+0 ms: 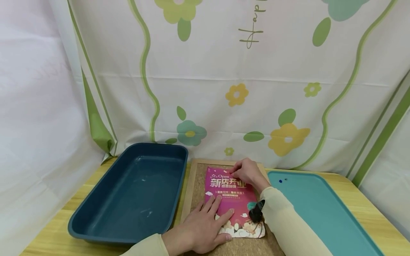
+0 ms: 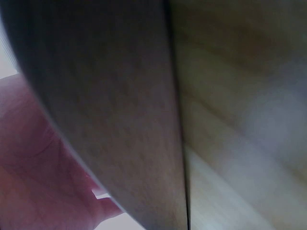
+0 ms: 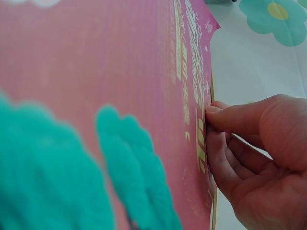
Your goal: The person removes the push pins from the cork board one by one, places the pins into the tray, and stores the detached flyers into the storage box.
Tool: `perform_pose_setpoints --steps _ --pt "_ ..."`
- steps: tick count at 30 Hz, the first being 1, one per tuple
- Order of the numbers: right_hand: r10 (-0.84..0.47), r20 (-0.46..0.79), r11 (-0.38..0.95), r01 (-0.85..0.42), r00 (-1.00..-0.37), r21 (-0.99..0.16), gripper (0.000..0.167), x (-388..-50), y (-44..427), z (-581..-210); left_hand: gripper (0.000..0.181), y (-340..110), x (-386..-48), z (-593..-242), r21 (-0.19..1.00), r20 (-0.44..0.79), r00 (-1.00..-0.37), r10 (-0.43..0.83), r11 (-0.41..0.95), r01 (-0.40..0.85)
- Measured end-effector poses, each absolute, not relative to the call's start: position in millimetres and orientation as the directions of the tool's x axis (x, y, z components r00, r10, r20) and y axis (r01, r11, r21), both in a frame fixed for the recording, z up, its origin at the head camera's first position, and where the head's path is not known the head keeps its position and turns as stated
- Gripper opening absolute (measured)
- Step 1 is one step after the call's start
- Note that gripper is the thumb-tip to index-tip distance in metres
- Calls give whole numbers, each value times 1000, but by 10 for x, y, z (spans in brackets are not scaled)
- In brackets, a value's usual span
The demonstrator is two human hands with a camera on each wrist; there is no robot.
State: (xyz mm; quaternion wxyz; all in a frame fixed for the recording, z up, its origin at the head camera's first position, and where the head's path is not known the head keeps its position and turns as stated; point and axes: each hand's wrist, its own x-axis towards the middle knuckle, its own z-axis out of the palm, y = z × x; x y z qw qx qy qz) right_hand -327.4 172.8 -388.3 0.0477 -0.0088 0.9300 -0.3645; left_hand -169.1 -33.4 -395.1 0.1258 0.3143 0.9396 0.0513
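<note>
A pink and purple poster [image 1: 225, 209] with white lettering lies on a cork board [image 1: 196, 185] with a pale wooden frame. My left hand [image 1: 205, 225] rests on its lower left part, fingers spread. In the left wrist view, part of that palm [image 2: 38, 167] shows beside a blurred wooden edge [image 2: 110, 96]. At the poster's upper right edge my right hand [image 1: 248, 174] has its thumb and forefinger pinched together. The right wrist view shows those fingertips [image 3: 213, 109] against the paper; whatever sits between them is hidden. The other fingers are bent beside the edge.
A deep dark blue tray [image 1: 128, 199] stands left of the board. To the right lies a shallow teal tray [image 1: 323, 209] with a tiny blue piece [image 1: 280, 181] near its far left corner. A flowered white cloth [image 1: 205, 89] hangs behind the wooden table [image 1: 371, 202].
</note>
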Motion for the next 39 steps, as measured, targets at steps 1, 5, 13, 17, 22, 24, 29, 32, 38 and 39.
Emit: perform_pose_setpoints --steps 1,5,13,17,22,24,29,32,38,39 --pt "-50 -81 734 18 -995 -679 6 -3272 1731 -3884 69 -332 -1693 -3954 172 -204 -771 603 798 578" --pt "-51 -88 734 22 -995 -678 6 -3274 1734 -3889 70 -330 -1697 -3967 180 -212 -773 597 802 570" --pt "-38 -94 736 35 -995 -676 7 -3296 1732 -3887 70 -340 -1723 -4025 201 -190 -766 614 788 582" --pt "-46 -88 737 26 -995 -676 6 -3291 1734 -3886 69 -342 -1731 -4037 200 -186 -766 616 787 584" --pt "-55 -91 727 22 -994 -686 7 -3280 1736 -3893 70 -344 -1715 -4019 199 -195 -768 610 791 578" --pt "-59 -92 723 21 -994 -691 7 -3276 1741 -3902 70 -340 -1705 -4004 192 -199 -770 606 795 576" --pt "-65 -92 725 16 -994 -689 7 -3279 1741 -3906 70 -330 -1693 -3955 176 -215 -773 597 802 570" --pt "-56 -100 728 28 -993 -685 8 -3275 1751 -3903 70 -311 -1687 -3949 180 -219 -772 596 803 569" --pt "-64 -93 718 19 -994 -696 7 -3276 1750 -3901 70 -311 -1699 -3946 176 -225 -780 583 812 556" --pt "-67 -92 715 17 -993 -699 7 -3273 1753 -3903 70 -312 -1700 -3947 177 -227 -780 583 813 555"
